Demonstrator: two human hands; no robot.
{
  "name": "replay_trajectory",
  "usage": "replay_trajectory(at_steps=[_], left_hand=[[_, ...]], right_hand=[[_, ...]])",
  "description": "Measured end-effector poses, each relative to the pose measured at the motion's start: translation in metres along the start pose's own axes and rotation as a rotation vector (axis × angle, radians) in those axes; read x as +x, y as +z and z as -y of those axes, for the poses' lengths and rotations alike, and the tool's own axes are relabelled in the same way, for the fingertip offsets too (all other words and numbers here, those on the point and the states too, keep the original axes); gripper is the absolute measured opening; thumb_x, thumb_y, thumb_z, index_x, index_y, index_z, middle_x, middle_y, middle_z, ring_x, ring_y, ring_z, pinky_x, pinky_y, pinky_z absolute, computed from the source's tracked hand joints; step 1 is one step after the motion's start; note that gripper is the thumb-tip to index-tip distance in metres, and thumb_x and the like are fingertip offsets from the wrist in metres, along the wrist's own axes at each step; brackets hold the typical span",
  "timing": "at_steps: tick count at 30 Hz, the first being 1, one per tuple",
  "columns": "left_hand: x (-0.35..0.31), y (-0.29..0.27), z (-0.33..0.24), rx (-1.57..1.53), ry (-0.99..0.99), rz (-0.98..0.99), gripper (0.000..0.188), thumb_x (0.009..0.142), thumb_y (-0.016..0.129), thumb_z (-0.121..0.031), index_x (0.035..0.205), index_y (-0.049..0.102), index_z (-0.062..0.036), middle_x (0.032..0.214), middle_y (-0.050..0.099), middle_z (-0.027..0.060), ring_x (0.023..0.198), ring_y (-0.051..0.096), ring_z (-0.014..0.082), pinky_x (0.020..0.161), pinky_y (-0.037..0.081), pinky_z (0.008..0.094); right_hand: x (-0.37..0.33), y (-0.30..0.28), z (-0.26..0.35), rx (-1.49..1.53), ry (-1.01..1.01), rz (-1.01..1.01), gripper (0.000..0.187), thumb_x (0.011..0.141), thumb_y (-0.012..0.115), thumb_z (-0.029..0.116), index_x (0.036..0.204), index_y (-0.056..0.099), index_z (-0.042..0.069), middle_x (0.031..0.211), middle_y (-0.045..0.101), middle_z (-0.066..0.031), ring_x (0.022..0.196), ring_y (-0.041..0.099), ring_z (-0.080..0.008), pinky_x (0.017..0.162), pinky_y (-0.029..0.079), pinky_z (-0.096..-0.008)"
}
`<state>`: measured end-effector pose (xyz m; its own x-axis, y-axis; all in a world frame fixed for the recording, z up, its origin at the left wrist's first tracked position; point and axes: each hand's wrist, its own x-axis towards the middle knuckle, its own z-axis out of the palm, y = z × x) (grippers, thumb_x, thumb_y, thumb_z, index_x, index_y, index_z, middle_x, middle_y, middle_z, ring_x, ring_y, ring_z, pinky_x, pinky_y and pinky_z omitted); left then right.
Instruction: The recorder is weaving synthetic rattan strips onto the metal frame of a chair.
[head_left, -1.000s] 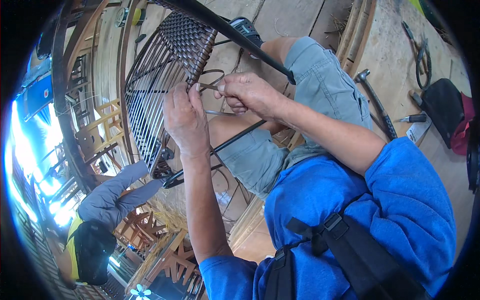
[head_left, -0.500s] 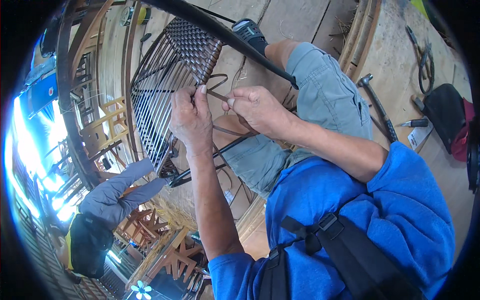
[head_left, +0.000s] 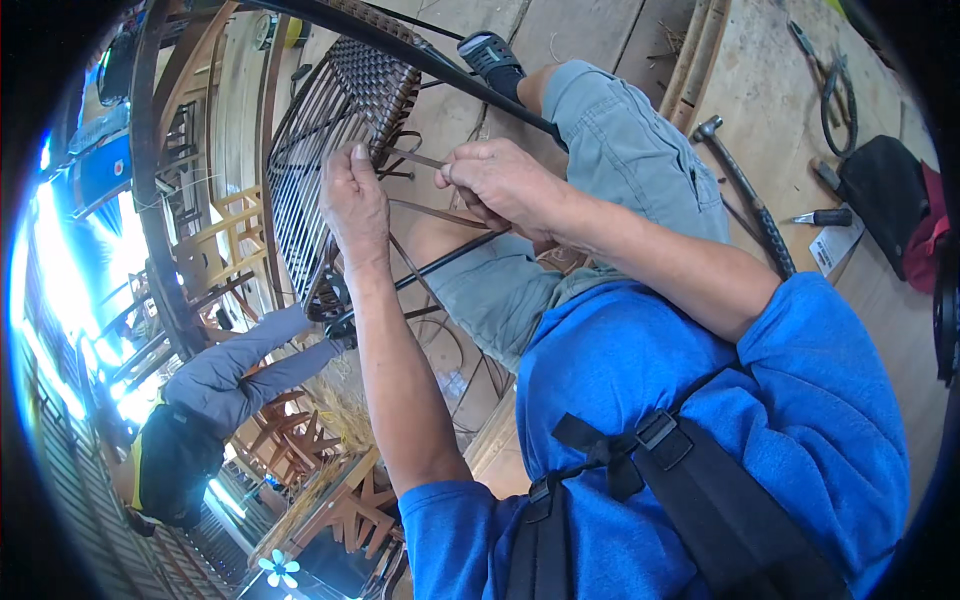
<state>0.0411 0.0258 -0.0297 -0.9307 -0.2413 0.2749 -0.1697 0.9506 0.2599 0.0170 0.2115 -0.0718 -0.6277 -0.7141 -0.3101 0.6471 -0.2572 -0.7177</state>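
One panel, brown, part woven, just beyond the left hand. One strip, brown, running from the panel's woven corner to the right hand, which pinches it. Left, apart from the right: whether it grips anything, I cannot tell. One hammer, one black pouch, lying on boards to the person's right.
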Motion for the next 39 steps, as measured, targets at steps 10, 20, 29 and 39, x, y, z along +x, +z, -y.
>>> replay_trajectory(at_steps=[10,20,29,39], left_hand=[[-0.018,-0.007,-0.023,0.019,0.071,-0.021,0.014,0.088,0.051,-0.009,0.096,0.058,-0.0002,0.091,0.057,0.0157,0.084,0.056,0.0321,0.074,0.046,0.0384],[-0.005,0.001,-0.022,0.283,0.194,0.011,0.032,0.079,0.056,-0.010,0.109,0.058,-0.0007,0.112,0.055,0.0169,0.106,0.049,0.0336,0.091,0.037,0.0435],[-0.002,-0.001,-0.006,0.188,0.259,-0.002,0.035,0.076,0.055,-0.007,0.110,0.057,0.0004,0.114,0.057,0.0154,0.105,0.052,0.0317,0.090,0.040,0.0428],[-0.133,-0.005,-0.047,-0.256,-0.031,0.285,0.022,0.087,0.053,-0.025,0.085,0.056,-0.0025,0.081,0.057,0.0169,0.074,0.055,0.0366,0.063,0.044,0.0432]], right_hand=[[-0.005,-0.005,0.000,0.235,0.106,0.027,0.018,0.087,0.051,0.018,0.086,0.057,0.001,0.056,0.038,0.0031,0.042,0.032,-0.0053,0.035,0.025,-0.0215],[-0.005,-0.012,-0.002,0.135,0.087,0.023,0.017,0.088,0.050,0.021,0.084,0.056,0.005,0.054,0.036,0.0047,0.041,0.031,-0.0050,0.035,0.024,-0.0217],[-0.007,0.003,0.011,0.223,0.204,0.038,0.018,0.087,0.050,0.019,0.086,0.056,0.003,0.052,0.034,0.0045,0.041,0.029,-0.0064,0.036,0.022,-0.0238],[-0.012,0.008,0.038,0.568,0.364,0.142,0.012,0.092,0.044,0.016,0.089,0.048,0.005,0.054,0.028,0.0077,0.042,0.023,-0.0051,0.036,0.022,-0.0211]])
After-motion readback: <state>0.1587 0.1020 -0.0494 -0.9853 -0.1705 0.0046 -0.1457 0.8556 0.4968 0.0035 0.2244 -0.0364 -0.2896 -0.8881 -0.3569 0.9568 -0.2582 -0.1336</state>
